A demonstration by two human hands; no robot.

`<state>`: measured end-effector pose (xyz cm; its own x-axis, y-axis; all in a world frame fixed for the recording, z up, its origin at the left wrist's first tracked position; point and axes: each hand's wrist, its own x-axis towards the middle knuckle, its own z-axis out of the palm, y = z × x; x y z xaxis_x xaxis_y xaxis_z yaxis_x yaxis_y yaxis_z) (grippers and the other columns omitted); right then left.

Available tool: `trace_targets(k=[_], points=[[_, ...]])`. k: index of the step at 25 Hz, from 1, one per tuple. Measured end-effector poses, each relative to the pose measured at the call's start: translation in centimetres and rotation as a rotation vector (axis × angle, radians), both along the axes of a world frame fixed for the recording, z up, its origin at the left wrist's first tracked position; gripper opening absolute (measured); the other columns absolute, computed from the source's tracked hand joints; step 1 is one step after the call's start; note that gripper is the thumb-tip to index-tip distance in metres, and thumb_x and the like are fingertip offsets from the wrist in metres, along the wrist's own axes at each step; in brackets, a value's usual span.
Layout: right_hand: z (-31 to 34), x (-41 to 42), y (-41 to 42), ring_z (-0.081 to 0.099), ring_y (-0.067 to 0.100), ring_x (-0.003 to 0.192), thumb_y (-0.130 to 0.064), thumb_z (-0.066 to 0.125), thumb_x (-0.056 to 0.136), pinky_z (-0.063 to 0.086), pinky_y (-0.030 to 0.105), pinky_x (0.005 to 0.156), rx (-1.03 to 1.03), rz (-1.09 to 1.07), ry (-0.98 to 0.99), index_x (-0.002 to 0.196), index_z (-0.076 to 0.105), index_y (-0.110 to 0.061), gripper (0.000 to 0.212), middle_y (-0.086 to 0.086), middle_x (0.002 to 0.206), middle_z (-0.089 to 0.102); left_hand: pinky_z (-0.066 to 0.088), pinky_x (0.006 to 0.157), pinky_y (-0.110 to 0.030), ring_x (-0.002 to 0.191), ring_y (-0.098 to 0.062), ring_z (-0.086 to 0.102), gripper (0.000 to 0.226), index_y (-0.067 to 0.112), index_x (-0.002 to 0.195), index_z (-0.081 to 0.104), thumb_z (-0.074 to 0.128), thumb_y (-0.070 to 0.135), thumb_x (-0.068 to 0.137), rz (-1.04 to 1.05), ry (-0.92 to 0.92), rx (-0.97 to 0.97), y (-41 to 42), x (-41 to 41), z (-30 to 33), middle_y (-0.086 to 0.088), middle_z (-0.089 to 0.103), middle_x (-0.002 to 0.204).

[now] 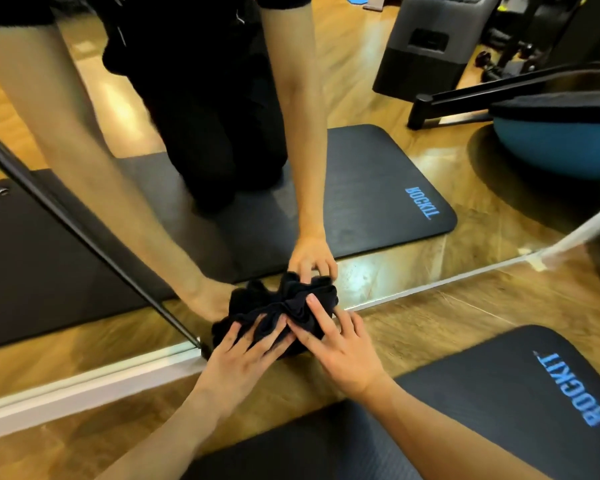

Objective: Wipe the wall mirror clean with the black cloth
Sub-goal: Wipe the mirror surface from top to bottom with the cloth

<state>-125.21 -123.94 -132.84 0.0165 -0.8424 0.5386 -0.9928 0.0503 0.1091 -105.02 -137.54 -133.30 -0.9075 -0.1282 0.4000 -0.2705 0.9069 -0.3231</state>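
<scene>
I press the bunched black cloth point(278, 313) down at the wall mirror point(378, 161)'s foot, twelve o'clock from my knees: left hand point(243, 355) and right hand point(340, 344), fingers spread flat, gathering it, neither grip closed.

Both arms reach forward, left grip point(243, 351) and right grip point(336, 337) side by side, fingers spread and pressing down.

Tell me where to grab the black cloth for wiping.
Take the black cloth by its bunched top, from above on the floor side. It lies crumpled against the mirror base, so the glass blocks the far side; both hands already rest there.
</scene>
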Motion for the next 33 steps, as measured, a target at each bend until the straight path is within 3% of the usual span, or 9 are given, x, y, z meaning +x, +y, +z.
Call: trace_targets(k=[3,5,11,13,15,17,20,24,33], points=[[-0.5,-1.1,-0.2,0.050,0.035,0.116,-0.019,0.071,0.088,0.043,0.045,0.094,-0.035,0.003,0.007,0.155,0.039,-0.038,0.076,0.011,0.167,0.012,0.023,0.117,-0.050,0.144,-0.034,0.026,0.082,0.020,0.164,0.004,0.032,0.011,0.087,-0.025,-0.044,-0.022,-0.2,-0.2,0.1,-0.010,-0.008,0.171],[-1.1,-1.5,-0.2,0.050,0.033,0.116,-0.025,0.076,0.087,0.041,0.044,0.095,-0.035,0.023,0.002,0.155,0.037,-0.041,0.079,0.009,0.166,0.014,0.030,0.115,-0.052,0.138,-0.034,0.035,0.081,0.020,0.163,0.008,0.034,0.011,0.087,-0.040,-0.049,-0.020,-0.3,-0.2,0.0,-0.010,-0.001,0.171],[-1.7,-4.4,1.1,0.048,0.030,0.116,-0.021,0.055,0.099,0.042,0.042,0.093,-0.108,-0.001,-0.027,0.155,0.033,-0.043,0.064,0.006,0.161,0.027,0.043,0.106,-0.060,0.137,-0.038,0.038,0.061,0.019,0.154,0.035,0.040,0.012,0.094,-0.002,0.005,-0.053,2.2,-4.3,0.2,-0.013,0.023,0.164],[-2.0,-6.6,1.9,0.048,0.029,0.114,-0.023,0.044,0.105,0.042,0.042,0.093,-0.117,0.023,-0.019,0.155,0.034,-0.043,0.054,0.005,0.161,0.028,0.041,0.107,-0.060,0.139,-0.038,0.036,0.066,0.020,0.157,0.030,0.043,0.013,0.093,0.001,0.000,-0.102,3.1,-6.1,-0.3,-0.011,0.014,0.167],[-2.4,-9.6,2.3,0.050,0.028,0.111,-0.025,0.039,0.109,0.042,0.042,0.093,-0.128,0.073,0.000,0.153,0.039,-0.043,0.048,0.003,0.162,0.027,0.039,0.109,-0.062,0.141,-0.038,0.031,0.092,0.022,0.162,0.016,0.063,0.014,0.083,0.035,-0.036,-0.117,3.5,-7.7,-0.7,-0.008,-0.001,0.171],[-2.7,-12.2,2.6,0.052,0.027,0.108,-0.024,0.039,0.109,0.043,0.043,0.093,-0.155,0.125,0.021,0.151,0.043,-0.044,0.046,0.003,0.164,0.023,0.019,0.119,-0.064,0.143,-0.040,0.028,0.120,0.025,0.163,0.010,0.082,0.014,0.067,0.083,-0.098,-0.111,4.2,-9.1,-1.0,-0.005,-0.007,0.172],[-2.6,-15.4,3.5,0.053,0.026,0.106,-0.022,0.041,0.108,0.045,0.043,0.091,-0.177,0.192,0.051,0.152,0.041,-0.043,0.049,0.003,0.165,0.023,0.019,0.118,-0.066,0.147,-0.041,0.018,0.101,0.027,0.164,0.006,0.061,0.012,0.081,0.096,-0.035,-0.088,6.3,-12.1,-1.5,-0.004,-0.010,0.171],[-2.6,-19.8,5.4,0.054,0.026,0.106,-0.019,0.044,0.106,0.044,0.041,0.089,-0.166,0.204,0.078,0.152,0.044,-0.040,0.051,0.003,0.163,0.030,0.025,0.105,-0.071,0.140,-0.044,0.031,0.119,0.022,0.159,0.025,0.090,0.009,0.060,0.114,-0.031,-0.006,8.6,-16.9,-1.4,-0.009,0.006,0.169],[-2.2,-23.1,6.8,0.054,0.026,0.105,-0.016,0.041,0.106,0.044,0.041,0.086,-0.162,0.194,0.161,0.153,0.042,-0.039,0.053,0.005,0.160,0.033,0.025,0.109,-0.067,0.144,-0.041,0.029,0.108,0.024,0.157,0.032,0.088,0.008,0.066,0.046,-0.048,0.038,9.9,-19.4,-0.1,-0.009,-0.004,0.170]])
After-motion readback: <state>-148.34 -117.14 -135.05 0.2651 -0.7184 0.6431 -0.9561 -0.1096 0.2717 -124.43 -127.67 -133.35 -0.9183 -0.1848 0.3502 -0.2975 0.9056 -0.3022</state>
